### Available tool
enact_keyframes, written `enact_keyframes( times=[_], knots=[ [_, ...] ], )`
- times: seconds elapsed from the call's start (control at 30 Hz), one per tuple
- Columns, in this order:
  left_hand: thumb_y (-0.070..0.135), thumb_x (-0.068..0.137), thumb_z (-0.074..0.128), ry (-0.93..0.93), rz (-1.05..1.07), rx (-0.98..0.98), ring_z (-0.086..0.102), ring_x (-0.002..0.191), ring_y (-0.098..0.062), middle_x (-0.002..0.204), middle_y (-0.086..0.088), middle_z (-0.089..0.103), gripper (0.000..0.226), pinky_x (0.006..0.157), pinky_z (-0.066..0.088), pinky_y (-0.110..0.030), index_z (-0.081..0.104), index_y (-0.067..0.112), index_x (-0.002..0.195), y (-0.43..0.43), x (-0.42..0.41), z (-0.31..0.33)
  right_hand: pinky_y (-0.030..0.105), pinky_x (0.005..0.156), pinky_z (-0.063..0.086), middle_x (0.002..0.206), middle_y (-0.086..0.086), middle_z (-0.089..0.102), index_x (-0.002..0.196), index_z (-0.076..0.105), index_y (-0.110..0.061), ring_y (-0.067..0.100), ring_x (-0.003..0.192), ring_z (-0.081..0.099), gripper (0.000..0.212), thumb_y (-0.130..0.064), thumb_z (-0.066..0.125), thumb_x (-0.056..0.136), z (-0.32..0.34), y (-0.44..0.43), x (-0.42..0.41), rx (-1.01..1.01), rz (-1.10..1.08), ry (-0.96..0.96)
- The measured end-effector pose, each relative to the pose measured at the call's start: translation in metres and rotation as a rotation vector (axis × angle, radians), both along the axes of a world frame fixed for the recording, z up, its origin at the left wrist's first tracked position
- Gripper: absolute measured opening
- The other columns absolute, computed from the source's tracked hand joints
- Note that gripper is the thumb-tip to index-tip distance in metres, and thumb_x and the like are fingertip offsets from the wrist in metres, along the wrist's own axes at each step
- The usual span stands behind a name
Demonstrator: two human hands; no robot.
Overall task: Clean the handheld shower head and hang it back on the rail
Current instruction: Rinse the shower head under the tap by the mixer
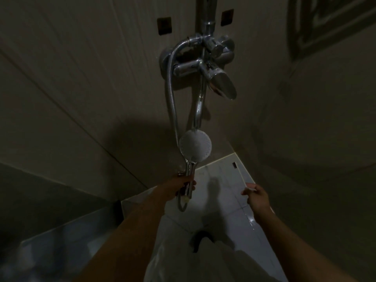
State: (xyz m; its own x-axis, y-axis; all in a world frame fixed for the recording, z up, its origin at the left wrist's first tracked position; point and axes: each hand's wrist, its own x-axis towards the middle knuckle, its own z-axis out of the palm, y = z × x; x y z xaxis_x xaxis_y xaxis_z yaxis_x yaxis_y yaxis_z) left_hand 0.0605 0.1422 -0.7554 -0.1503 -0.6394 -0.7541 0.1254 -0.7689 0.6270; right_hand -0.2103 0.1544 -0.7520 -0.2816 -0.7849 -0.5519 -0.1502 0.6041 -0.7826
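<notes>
Shower head (195, 144) stands upright under the spout (198, 106), white face toward the camera. The left hand (183, 185) is closed around its chrome handle, low, near the hose (171, 94) joint. The right hand (256, 195) pinches a thin white stick (242, 177), perhaps a brush. The head seems light and rigid, but wet chrome slips and the hose pulls, so the handle is the safest grip.

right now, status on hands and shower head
Left hand grips shower head handle, not hung. Right hand pinches thin white stick. Spout close above the head.
</notes>
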Motion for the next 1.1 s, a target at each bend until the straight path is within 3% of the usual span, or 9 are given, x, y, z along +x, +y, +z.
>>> enact_keyframes(
  times=[0.13,0.3,0.5,0.73,0.9,0.97,1.03,1.1],
  knots=[
    [0.016,0.094,0.054,-0.02,0.072,0.008,0.067,0.064,-0.013,0.074,-0.005,0.069,0.014,0.053,0.053,-0.024,0.062,0.005,0.091,-0.002,0.005,0.006,0.038,0.075,0.039,0.089,0.013,0.058,0.078,0.059,-0.014,0.021,0.077,0.048,0.022,-0.001,0.047,0.091,0.002,-0.001,0.004,0.019,-0.028,-0.004],
    [0.014,0.096,0.049,-0.002,0.077,-0.027,0.064,0.07,-0.016,0.082,-0.008,0.065,0.015,0.051,0.053,-0.022,0.06,0.004,0.091,-0.02,0.006,0.018,0.029,0.058,0.035,0.087,0.015,0.055,0.09,0.058,-0.004,0.018,0.066,0.043,0.014,-0.002,0.045,0.092,0.009,-0.002,0.006,0.014,-0.037,-0.021],
    [0.013,0.097,0.047,0.006,0.059,-0.032,0.066,0.052,-0.006,0.054,0.004,0.069,0.02,0.051,0.053,-0.019,0.058,0.007,0.081,-0.029,-0.01,0.022,0.028,0.056,0.035,0.09,0.015,0.056,0.079,0.058,-0.011,0.018,0.066,0.043,0.019,-0.001,0.047,0.09,0.016,-0.008,0.005,0.01,-0.058,-0.024],
    [0.014,0.095,0.051,-0.023,0.014,-0.005,0.065,0.066,-0.013,0.083,-0.008,0.065,0.013,0.053,0.054,-0.023,0.06,0.008,0.087,-0.015,-0.014,0.012,0.028,0.058,0.035,0.091,0.014,0.058,0.077,0.058,-0.01,0.017,0.067,0.044,0.019,0.0,0.047,0.088,0.023,-0.015,0.007,-0.017,-0.053,-0.011],
    [0.017,0.093,0.055,-0.032,-0.018,0.025,0.065,0.074,-0.018,0.084,-0.009,0.067,0.013,0.062,0.053,-0.029,0.062,0.006,0.094,-0.009,0.0,0.004,0.029,0.061,0.037,0.09,0.013,0.058,0.076,0.058,-0.012,0.018,0.07,0.046,0.02,-0.002,0.047,0.089,0.025,-0.017,0.01,-0.014,-0.048,-0.029],
    [0.017,0.093,0.054,-0.041,-0.01,0.045,0.067,0.067,-0.015,0.084,-0.01,0.067,0.016,0.056,0.054,-0.027,0.062,0.003,0.096,-0.01,0.005,0.004,0.029,0.064,0.037,0.091,0.012,0.058,0.075,0.058,-0.011,0.018,0.072,0.047,0.02,-0.001,0.047,0.088,0.026,-0.018,0.012,-0.018,-0.042,-0.033],
    [0.015,0.095,0.051,-0.064,0.016,0.043,0.067,0.059,-0.011,0.082,-0.009,0.065,0.017,0.048,0.052,-0.023,0.062,0.003,0.095,-0.014,0.008,0.008,0.029,0.064,0.038,0.089,0.013,0.058,0.081,0.06,-0.009,0.018,0.072,0.046,0.018,-0.002,0.046,0.09,0.027,-0.02,0.014,-0.025,-0.038,-0.039],
    [0.015,0.094,0.052,-0.069,0.028,0.041,0.067,0.065,-0.012,0.084,-0.009,0.067,0.018,0.053,0.052,-0.023,0.064,0.002,0.096,-0.022,0.01,0.013,0.025,0.057,0.035,0.081,0.01,0.059,0.094,0.061,-0.004,0.016,0.064,0.044,0.018,-0.003,0.043,0.093,0.031,-0.023,0.016,-0.036,-0.048,-0.061]
  ],
)
